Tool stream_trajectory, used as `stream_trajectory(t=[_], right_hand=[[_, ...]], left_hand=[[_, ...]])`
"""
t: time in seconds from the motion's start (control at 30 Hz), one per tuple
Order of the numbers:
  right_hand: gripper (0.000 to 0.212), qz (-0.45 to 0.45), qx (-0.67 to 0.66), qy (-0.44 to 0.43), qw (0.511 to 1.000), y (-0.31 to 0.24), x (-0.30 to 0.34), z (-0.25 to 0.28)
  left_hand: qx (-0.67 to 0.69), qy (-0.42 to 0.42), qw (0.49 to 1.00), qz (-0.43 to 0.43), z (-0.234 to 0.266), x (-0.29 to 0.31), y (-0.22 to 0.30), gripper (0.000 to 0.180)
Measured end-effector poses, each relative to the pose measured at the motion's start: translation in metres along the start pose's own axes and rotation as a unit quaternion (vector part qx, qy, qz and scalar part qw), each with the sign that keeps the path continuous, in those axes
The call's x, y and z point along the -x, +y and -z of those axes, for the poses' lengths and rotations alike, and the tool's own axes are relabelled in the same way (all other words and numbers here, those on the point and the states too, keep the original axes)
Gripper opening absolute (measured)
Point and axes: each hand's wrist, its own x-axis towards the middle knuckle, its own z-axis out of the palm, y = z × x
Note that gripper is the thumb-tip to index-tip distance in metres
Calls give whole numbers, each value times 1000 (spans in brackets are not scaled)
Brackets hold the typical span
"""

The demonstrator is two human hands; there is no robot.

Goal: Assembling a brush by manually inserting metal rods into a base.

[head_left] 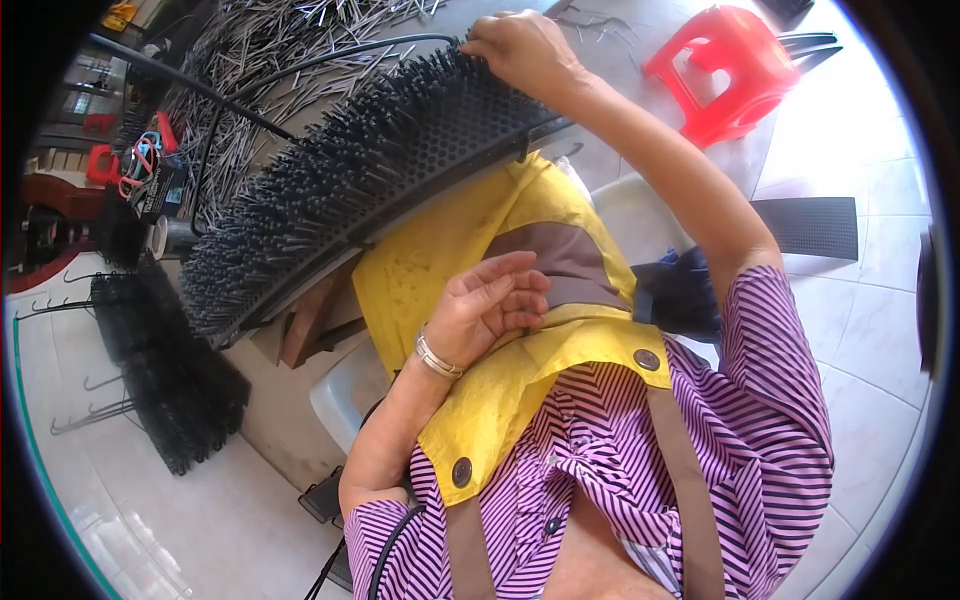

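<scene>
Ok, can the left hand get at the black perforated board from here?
Probably yes: the left hand looks empty, held over the yellow apron, and nothing seems to block its way to the black perforated board.

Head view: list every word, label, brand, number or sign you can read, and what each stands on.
None can be read.
Small dark box-shaped item at far left: any marks are too small and blurred to read.
Long curved black perforated panel, packed with dark pins: no lettering seen.
Yellow apron with brown trim: no lettering seen.
Red plastic stool: no lettering seen.
</scene>
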Motion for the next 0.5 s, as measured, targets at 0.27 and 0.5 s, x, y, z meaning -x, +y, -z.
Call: stream_trajectory(t=[0.27,0.5], right_hand=[[20,17,54,-8,998,-3,7,-2],[18,75,69,-55,993,-5,3,-5]], left_hand=[[0,-1,1000,-3,2,2,0,38],[-1,-3,1000,2,2,2,-2,39]])
